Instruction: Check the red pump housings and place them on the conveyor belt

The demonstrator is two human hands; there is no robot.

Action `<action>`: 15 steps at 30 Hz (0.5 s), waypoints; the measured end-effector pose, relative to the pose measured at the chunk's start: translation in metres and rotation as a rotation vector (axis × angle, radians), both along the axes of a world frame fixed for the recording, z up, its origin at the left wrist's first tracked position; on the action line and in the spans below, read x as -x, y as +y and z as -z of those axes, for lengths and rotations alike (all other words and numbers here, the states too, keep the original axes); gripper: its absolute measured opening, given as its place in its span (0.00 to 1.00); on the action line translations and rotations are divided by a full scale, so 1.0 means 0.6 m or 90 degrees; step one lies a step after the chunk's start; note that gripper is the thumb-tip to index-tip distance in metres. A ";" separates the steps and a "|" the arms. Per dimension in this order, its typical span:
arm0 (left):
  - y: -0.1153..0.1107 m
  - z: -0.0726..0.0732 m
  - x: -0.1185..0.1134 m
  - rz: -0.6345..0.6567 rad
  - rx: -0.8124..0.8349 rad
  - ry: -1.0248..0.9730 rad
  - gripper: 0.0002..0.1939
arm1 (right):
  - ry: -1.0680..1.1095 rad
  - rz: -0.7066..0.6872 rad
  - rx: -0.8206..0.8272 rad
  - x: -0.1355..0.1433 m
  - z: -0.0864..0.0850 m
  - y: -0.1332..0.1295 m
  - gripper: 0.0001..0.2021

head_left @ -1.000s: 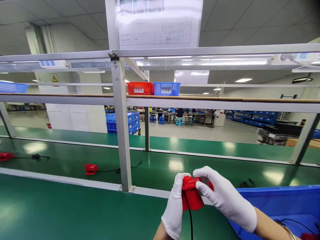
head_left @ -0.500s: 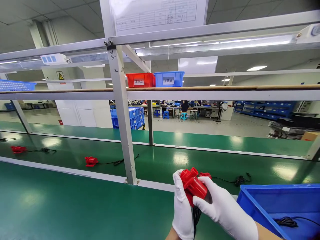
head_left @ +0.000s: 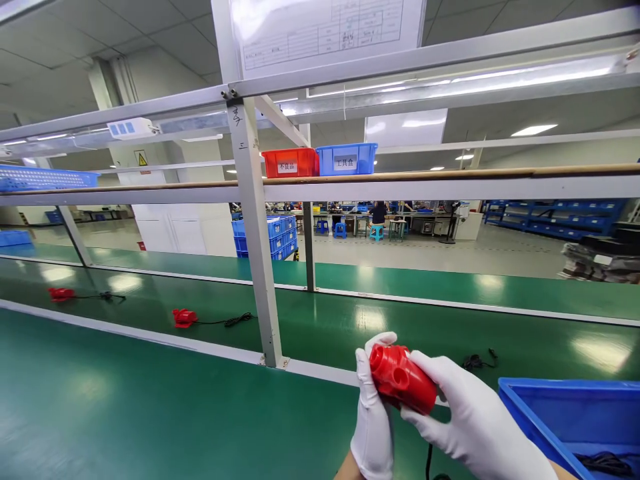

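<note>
Both my hands, in white gloves, hold one red pump point(head_left: 407, 380) above the front edge of the green work surface. My left hand point(head_left: 373, 413) cups its left end, with fingers behind it. My right hand point(head_left: 467, 410) grips the other end between thumb and fingers. A round opening on the pump's side faces me, and a black cord point(head_left: 429, 460) hangs below. Farther left, a similar red pump point(head_left: 185, 318) with a coiled cord lies on the green conveyor belt point(head_left: 325, 320). Another red pump point(head_left: 61, 294) lies beyond it.
To my right stands a blue bin point(head_left: 565, 393) with black cords inside. A coiled black cord point(head_left: 475, 361) lies on the belt behind my right hand. A metal post point(head_left: 257, 253) rises ahead. The shelf above bears a red box point(head_left: 291, 163) and a blue box point(head_left: 347, 160).
My hands have turned the pump, so its side opening now faces me. The pumps on the belt have shifted left relative to the post. My view has swung slightly left.
</note>
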State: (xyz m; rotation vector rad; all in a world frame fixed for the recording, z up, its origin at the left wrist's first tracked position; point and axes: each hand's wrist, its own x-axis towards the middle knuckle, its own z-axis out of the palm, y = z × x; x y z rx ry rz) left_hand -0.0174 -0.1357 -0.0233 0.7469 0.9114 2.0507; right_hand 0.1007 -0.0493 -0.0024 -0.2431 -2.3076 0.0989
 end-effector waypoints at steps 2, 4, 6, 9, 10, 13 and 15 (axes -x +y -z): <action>0.003 -0.002 -0.003 0.027 -0.013 -0.025 0.41 | 0.008 -0.013 -0.056 -0.004 -0.003 -0.002 0.29; 0.005 -0.003 -0.006 0.041 -0.025 -0.046 0.42 | 0.008 -0.017 -0.095 -0.007 -0.005 -0.003 0.29; 0.004 -0.002 -0.007 0.038 -0.030 -0.053 0.42 | 0.003 -0.018 -0.108 -0.007 -0.003 -0.003 0.29; 0.001 0.001 -0.004 0.036 -0.012 -0.043 0.43 | 0.002 -0.021 -0.107 -0.004 0.002 0.002 0.29; 0.000 0.003 -0.002 0.032 -0.002 -0.032 0.43 | 0.002 -0.023 -0.102 -0.003 0.003 0.004 0.29; -0.001 0.009 0.006 -0.027 -0.006 0.047 0.41 | 0.030 -0.044 -0.077 -0.005 0.003 0.008 0.28; 0.000 0.017 0.012 -0.112 -0.051 0.144 0.39 | 0.041 -0.069 -0.031 -0.012 0.000 0.005 0.24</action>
